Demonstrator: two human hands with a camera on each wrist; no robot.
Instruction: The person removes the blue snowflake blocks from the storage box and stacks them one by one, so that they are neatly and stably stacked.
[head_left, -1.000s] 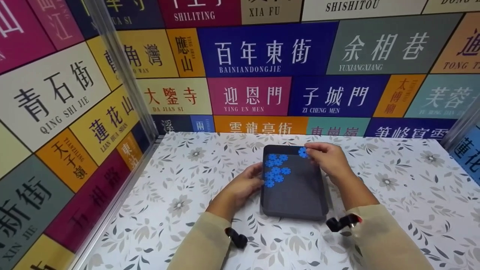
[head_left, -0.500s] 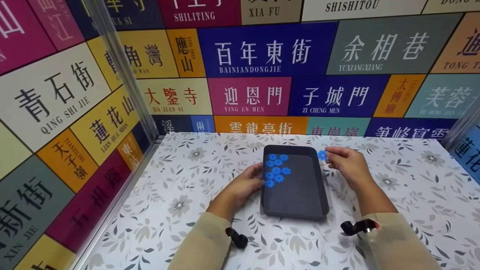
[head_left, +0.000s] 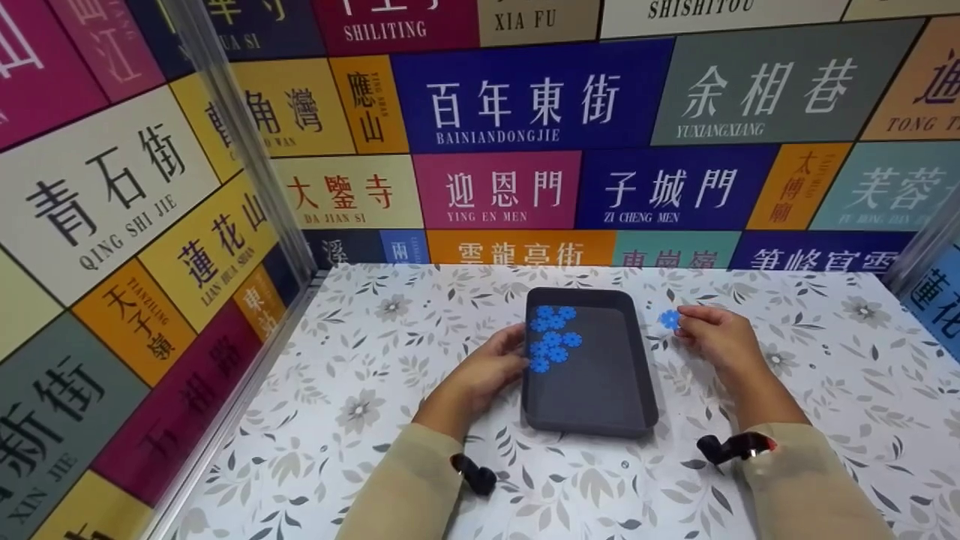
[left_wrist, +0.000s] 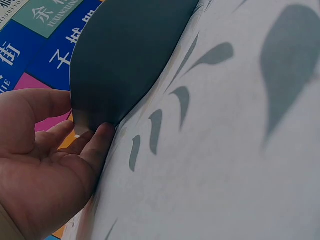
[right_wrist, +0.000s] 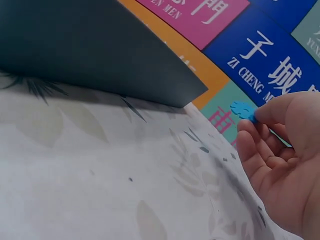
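Note:
A dark grey rectangular tray stands on the table, with several blue snowflake discs lying in its far left part. My left hand holds the tray by its left wall. Seen in the left wrist view, one digit of that hand is at the tray's rim and a fingertip lies by its bottom edge. To the right of the tray, my right hand pinches a single blue snowflake disc between thumb and fingertips. The notched edge of this disc shows in the right wrist view.
A white cloth with grey leaves and flowers covers the table. Behind it and to the left rise walls of coloured street-name panels. A clear corner post stands at the left. Small black devices sit at both cuffs.
My right hand has moved from over the tray's far right corner out to the right, past the tray's wall, carrying the blue snowflake disc. The left hand and the tray stay put.

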